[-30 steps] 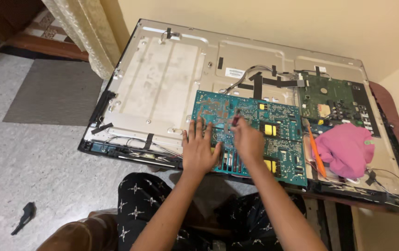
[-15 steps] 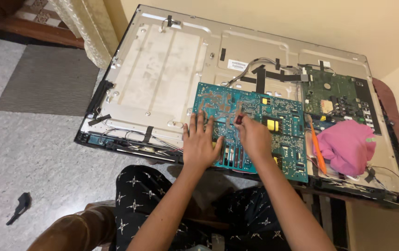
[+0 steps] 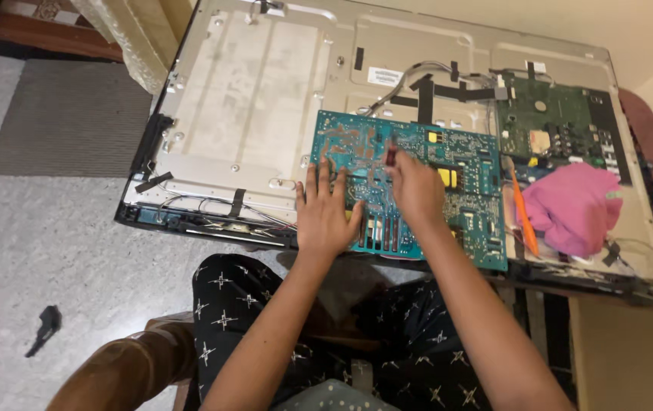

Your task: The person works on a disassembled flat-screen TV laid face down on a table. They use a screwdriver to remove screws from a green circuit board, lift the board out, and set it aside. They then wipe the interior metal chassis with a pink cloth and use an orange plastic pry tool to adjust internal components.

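My left hand rests flat, fingers spread, on the teal circuit board. My right hand grips a small dark tool above that board.

Both forearms reach forward from the bottom of the view, converging slightly. The left hand lies palm down, fingers spread and pointing away from the body, wrist straight. The right hand sits just beside it, knuckles up, fingers curled and pinched together around something slim at the fingertips, wrist bent slightly inward.
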